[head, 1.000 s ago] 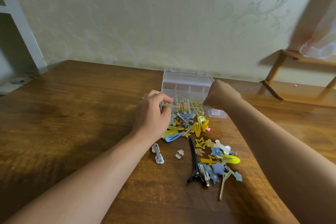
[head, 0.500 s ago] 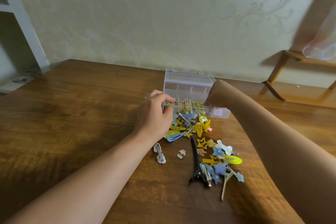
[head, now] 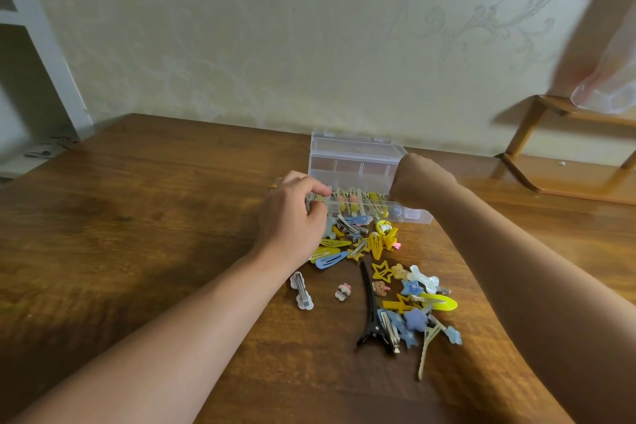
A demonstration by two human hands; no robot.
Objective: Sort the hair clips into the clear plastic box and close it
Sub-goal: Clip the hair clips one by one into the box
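The clear plastic box (head: 358, 169) with inner dividers stands at the far middle of the brown wooden table (head: 137, 217), close to the wall, and its lid is up. Some clips already lie inside its front part: beige, yellow and orange ones show through the transparent front wall.

The left hand (head: 292, 217) is at the left front corner of the box. Its fingers are curled and their tips touch the front rim; whether they pinch a clip or only the edge, I cannot tell. The right hand (head: 413, 182) is at the right side of the box with its back toward the camera. Its fingers are bent under and hidden, so I cannot tell what it holds, if anything.

Most of the work is left, in my judgement. A pile of yellow and blue snap clips (head: 358, 241) lies just in front of the box. Nearer to the person lie a long black claw clip (head: 370, 313), a white bone-shaped clip (head: 423, 279), a small white clip (head: 301, 291) and more star-shaped ones. All these must go in, and the lid is not yet closed.
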